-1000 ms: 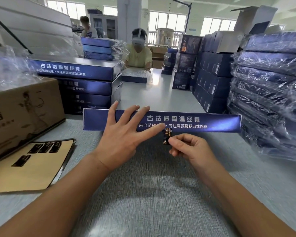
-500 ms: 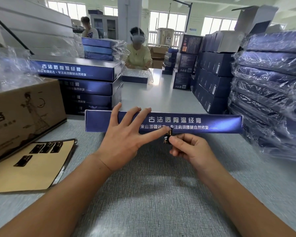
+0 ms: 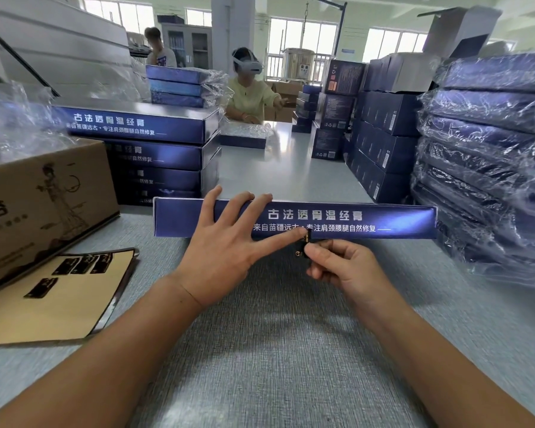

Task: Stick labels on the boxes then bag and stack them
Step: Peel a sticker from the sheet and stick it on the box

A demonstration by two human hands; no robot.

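**A:** Where's the label right now?

**B:** The label (image 3: 303, 246) is between the two hands, at the lower edge of the box (image 3: 368, 220). Its top looks to be touching the box's long side, and its lower end hangs free. The right hand (image 3: 343, 267) pinches that lower end between thumb and curled fingers. The left hand (image 3: 226, 245) lies flat with its fingers spread on the side of the box, and its index tip presses the top of the label.

**A:** And the box?

**B:** It lies on the table (image 3: 291, 350) just beyond both hands, with its printed side facing them. It has no bag on it.

**A:** So how far along is the job?

**B:** For this box I'd say it's early: the label is only half down, and bagging and stacking haven't been done. To the right of the right hand is a tall pile of bagged boxes (image 3: 491, 143), so many look finished. Beyond the left hand are plain boxes (image 3: 155, 149) without bags, so there is work left. Left of that hand, by a carton (image 3: 44, 199), is the backing sheet (image 3: 59, 304) with only a few labels remaining.
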